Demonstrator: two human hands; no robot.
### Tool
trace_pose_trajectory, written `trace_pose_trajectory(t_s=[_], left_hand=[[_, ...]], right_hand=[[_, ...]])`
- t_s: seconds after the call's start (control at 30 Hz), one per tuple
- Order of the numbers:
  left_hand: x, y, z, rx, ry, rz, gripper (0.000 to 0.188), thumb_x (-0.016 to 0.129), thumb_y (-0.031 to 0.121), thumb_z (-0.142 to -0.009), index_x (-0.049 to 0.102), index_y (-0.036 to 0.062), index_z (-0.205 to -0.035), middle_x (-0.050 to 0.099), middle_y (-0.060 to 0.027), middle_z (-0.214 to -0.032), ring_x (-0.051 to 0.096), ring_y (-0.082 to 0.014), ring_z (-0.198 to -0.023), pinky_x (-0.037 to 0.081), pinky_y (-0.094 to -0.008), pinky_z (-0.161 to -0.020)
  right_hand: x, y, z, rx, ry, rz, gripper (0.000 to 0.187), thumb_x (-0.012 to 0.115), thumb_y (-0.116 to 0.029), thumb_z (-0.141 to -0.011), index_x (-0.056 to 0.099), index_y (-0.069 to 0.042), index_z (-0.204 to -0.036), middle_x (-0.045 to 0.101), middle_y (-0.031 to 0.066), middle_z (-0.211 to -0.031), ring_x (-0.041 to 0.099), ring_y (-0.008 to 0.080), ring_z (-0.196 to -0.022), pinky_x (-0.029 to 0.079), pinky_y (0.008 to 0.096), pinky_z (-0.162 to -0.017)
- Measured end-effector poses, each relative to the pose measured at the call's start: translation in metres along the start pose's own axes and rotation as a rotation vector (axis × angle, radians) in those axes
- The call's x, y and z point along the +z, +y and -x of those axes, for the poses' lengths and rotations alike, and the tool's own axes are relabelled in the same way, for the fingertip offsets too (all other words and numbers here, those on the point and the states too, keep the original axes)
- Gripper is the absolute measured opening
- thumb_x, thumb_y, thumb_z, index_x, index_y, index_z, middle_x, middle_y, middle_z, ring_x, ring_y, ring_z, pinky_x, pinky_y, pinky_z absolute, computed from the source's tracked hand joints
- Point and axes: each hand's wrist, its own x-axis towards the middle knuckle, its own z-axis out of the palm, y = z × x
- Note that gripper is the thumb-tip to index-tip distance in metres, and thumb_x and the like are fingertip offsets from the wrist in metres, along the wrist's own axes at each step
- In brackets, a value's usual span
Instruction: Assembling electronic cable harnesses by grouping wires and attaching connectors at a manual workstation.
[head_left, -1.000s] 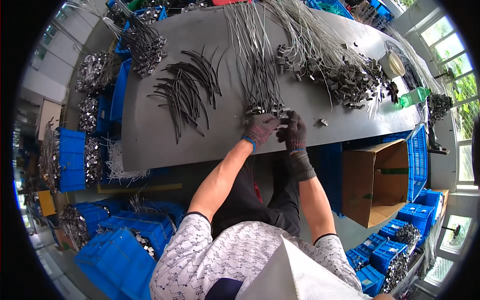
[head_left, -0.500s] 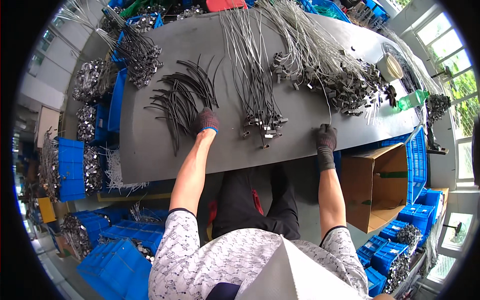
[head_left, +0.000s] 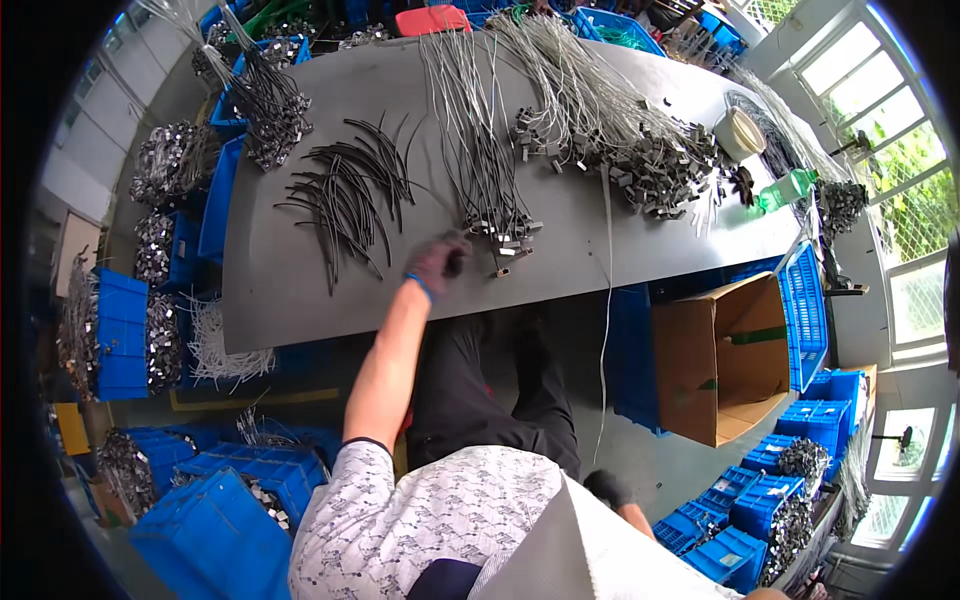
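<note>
My left hand [head_left: 438,262], in a dark knitted glove with a blue cuff, is over the table's front edge, just left of the connector ends of a wire bundle. Its fingers are curled and slightly blurred; what they hold, if anything, is hidden. My right hand [head_left: 607,488], in a dark glove, is low beside my body, closed on a long pale wire [head_left: 606,300]. That wire runs taut from the heap of connectors [head_left: 660,170] over the table edge down toward the glove. Left of centre lie loose short black tubes [head_left: 345,195]. A wire bundle with black-sleeved ends [head_left: 487,180] lies beside them.
The grey table [head_left: 300,310] spans the front. A cardboard box [head_left: 690,370] stands below its right edge. On the table's right are a green bottle [head_left: 788,190] and a pale bowl [head_left: 738,135]. Blue crates [head_left: 215,530] with cable parts stand on both sides.
My left hand has moved right, from the black tubes toward the wire bundle. My right hand has drawn back from the table edge to my side, pulling the wire out of the heap.
</note>
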Motion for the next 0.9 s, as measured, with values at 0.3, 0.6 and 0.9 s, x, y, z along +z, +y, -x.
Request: trace_pose_trajectory(t_s=[0.3,0.6,0.9], left_hand=[[0.128,-0.252,-0.016,-0.242,-0.08,-0.316,0.008,0.063,0.012,-0.092,0.058,0.0071,-0.097,0.065,-0.0083,-0.079,0.068,-0.021,-0.068,0.06,-0.0399,-0.06],[0.231,-0.176,0.04,0.267,-0.092,-0.2,0.01,0.054,0.013,-0.1,0.053,0.0031,-0.102,0.066,-0.0108,-0.086,0.067,-0.0208,-0.062,0.057,-0.0336,-0.053],[0.236,-0.039,0.026,0.755,0.037,-0.243,0.016,0.061,0.019,-0.098,0.062,0.004,-0.095,0.069,-0.0087,-0.075,0.068,-0.018,-0.06,0.058,-0.0324,-0.054]], right_hand=[[0.067,-0.003,0.075,0.001,0.394,0.356,0.032,0.049,-0.031,-0.096,0.069,-0.007,-0.101,0.071,0.022,-0.096,0.068,0.0416,-0.092,0.055,0.0501,-0.076],[0.101,0.041,0.111,0.071,0.1,0.262,0.03,0.053,-0.031,-0.092,0.069,-0.009,-0.106,0.067,0.0238,-0.11,0.064,0.0413,-0.106,0.051,0.0513,-0.086],[0.086,0.065,0.072,0.08,0.232,0.377,0.027,0.052,-0.02,-0.091,0.069,-0.008,-0.107,0.068,0.0231,-0.11,0.064,0.0408,-0.108,0.052,0.0487,-0.089]])
